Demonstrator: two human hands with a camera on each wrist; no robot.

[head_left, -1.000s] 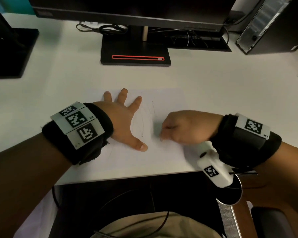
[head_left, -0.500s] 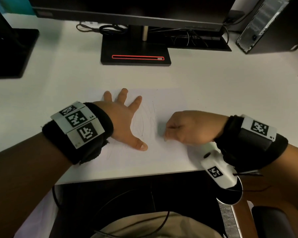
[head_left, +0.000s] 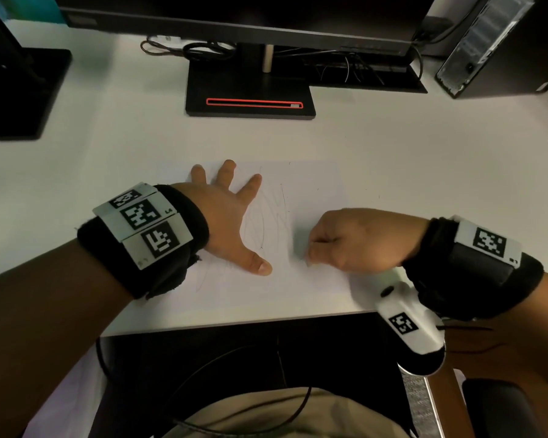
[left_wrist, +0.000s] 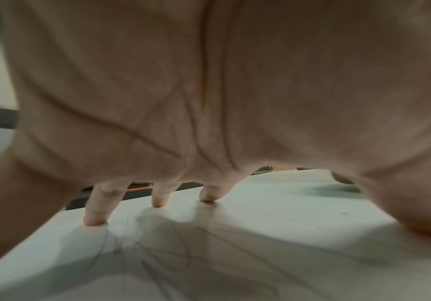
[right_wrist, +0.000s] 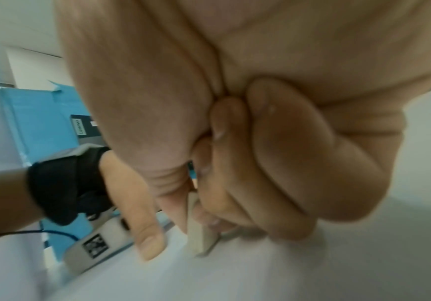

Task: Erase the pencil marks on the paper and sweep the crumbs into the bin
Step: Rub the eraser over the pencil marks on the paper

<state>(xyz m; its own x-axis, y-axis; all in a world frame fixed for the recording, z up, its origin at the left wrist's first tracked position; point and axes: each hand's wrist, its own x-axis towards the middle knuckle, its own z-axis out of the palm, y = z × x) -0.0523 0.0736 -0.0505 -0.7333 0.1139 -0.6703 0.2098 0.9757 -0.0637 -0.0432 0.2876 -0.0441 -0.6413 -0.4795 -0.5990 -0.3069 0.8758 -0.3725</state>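
A white sheet of paper [head_left: 310, 279] lies near the desk's front edge, with faint pencil scribbles [head_left: 272, 213] across its middle. My left hand [head_left: 231, 216] presses flat on the sheet's left part, fingers spread; in the left wrist view the fingertips [left_wrist: 94, 221] touch the paper [left_wrist: 273, 213] above more pencil lines [left_wrist: 173, 254]. My right hand [head_left: 355, 241] is curled on the right part of the sheet. In the right wrist view it pinches a small pale eraser [right_wrist: 201, 242] between thumb and fingers, the eraser's tip on the paper. No bin is in view.
A monitor stand [head_left: 250, 96] with a red-outlined slot sits at the back centre, cables [head_left: 203, 50] behind it. A black base [head_left: 23, 93] is at the left, a computer case [head_left: 500, 42] at the back right. The desk's front edge [head_left: 234, 325] is close below the paper.
My right hand with the eraser has slid a little to the right and toward me across the paper. The left hand has stayed pressed in place.
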